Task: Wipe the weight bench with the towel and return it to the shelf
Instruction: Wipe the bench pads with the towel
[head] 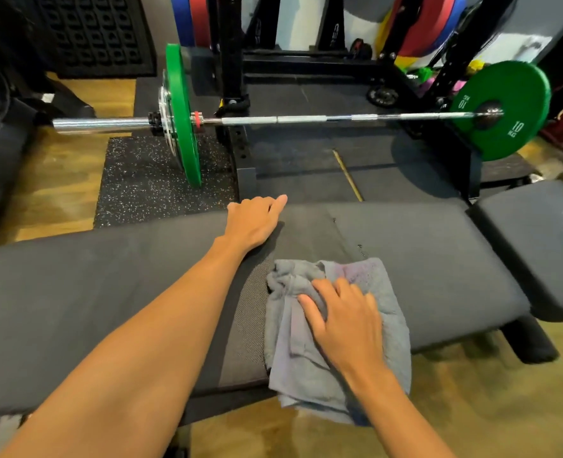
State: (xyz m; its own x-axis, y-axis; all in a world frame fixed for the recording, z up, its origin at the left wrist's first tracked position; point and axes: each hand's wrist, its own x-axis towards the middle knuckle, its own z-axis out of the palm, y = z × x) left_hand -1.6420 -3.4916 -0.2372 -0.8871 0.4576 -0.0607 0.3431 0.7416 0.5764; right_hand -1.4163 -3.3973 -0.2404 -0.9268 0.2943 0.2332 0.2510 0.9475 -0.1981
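The black padded weight bench (438, 259) runs left to right across the view. A crumpled grey towel (293, 358) lies on the middle of its pad and hangs over the near edge. My right hand (346, 319) presses down on top of the towel, fingers bunching the cloth. My left hand (255, 221) rests palm down on the far edge of the pad, a little left of the towel, holding nothing. The shelf is not in view.
Just beyond the bench a barbell (306, 120) with green plates (182, 117) lies across the black rack frame (233, 61). Coloured plates (418, 24) stand at the back. A speckled rubber mat (148, 180) and wooden floor (58, 186) lie to the left.
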